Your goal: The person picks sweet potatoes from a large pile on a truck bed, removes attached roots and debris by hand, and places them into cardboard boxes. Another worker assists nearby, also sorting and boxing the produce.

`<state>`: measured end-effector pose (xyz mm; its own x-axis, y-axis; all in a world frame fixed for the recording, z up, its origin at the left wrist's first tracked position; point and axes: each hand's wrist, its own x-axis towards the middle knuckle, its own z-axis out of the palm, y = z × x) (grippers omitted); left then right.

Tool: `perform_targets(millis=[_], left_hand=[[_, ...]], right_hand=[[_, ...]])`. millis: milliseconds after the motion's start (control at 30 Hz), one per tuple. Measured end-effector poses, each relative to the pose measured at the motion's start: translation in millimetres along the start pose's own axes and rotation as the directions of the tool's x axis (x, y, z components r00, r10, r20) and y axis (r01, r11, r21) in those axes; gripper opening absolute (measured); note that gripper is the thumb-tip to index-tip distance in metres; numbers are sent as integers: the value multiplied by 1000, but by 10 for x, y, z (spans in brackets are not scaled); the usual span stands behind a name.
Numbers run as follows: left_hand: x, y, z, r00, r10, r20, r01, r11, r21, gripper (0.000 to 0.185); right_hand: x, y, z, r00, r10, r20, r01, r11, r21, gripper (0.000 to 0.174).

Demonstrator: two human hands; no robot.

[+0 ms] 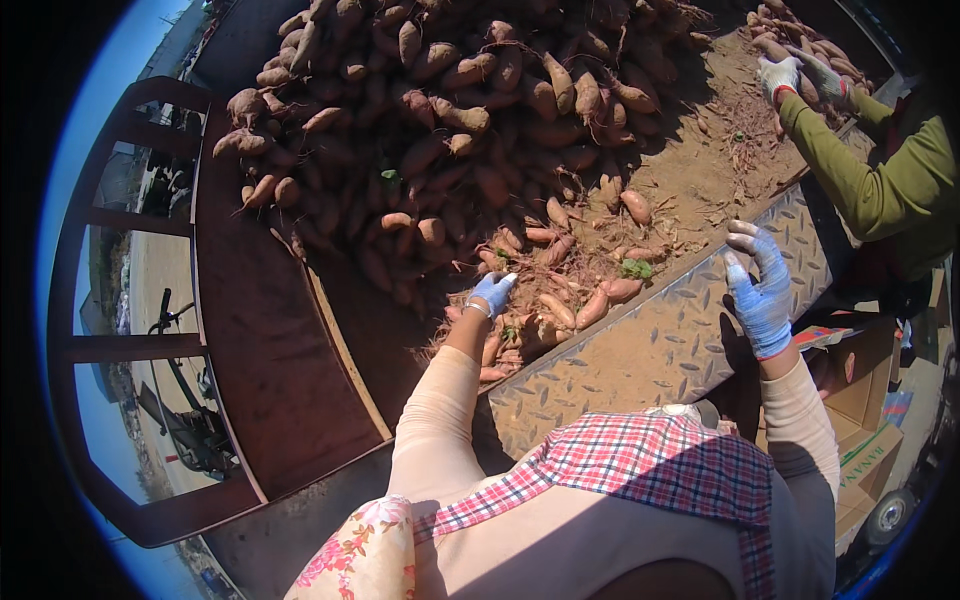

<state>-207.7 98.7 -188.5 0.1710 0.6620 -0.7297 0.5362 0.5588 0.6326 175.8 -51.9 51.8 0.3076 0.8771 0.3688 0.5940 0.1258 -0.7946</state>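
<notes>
My left hand, in a blue-and-white work glove, is low over small sweet potatoes and loose roots; its palm side is hidden, so I cannot tell whether it grips anything. Raised above the tread-plate ledge, my right hand has its gloved fingers apart and curled, holding nothing. A large heap of sweet potatoes fills the far side of the metal truck bed. One sweet potato lies apart on the dirt-covered floor, near some green leaves.
At right, a co-worker's gloved hands are at another sweet potato pile. Cardboard boxes stand beyond the ledge near my right arm. A rusty metal side frame rises at left, with a bicycle outside it.
</notes>
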Motion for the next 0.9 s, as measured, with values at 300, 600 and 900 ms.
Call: perform_targets(millis=[300, 600, 900], left_hand=[[401, 900, 115, 958, 220, -187, 10, 623, 783, 75], [644, 1045, 710, 974, -29, -225, 179, 708, 683, 81], [178, 647, 659, 957, 228, -180, -42, 722, 691, 47]], right_hand=[[545, 331, 756, 896, -134, 423, 305, 878, -369, 21], [620, 172, 781, 888, -65, 454, 248, 901, -356, 23], [685, 74, 780, 871, -112, 478, 290, 903, -316, 26]])
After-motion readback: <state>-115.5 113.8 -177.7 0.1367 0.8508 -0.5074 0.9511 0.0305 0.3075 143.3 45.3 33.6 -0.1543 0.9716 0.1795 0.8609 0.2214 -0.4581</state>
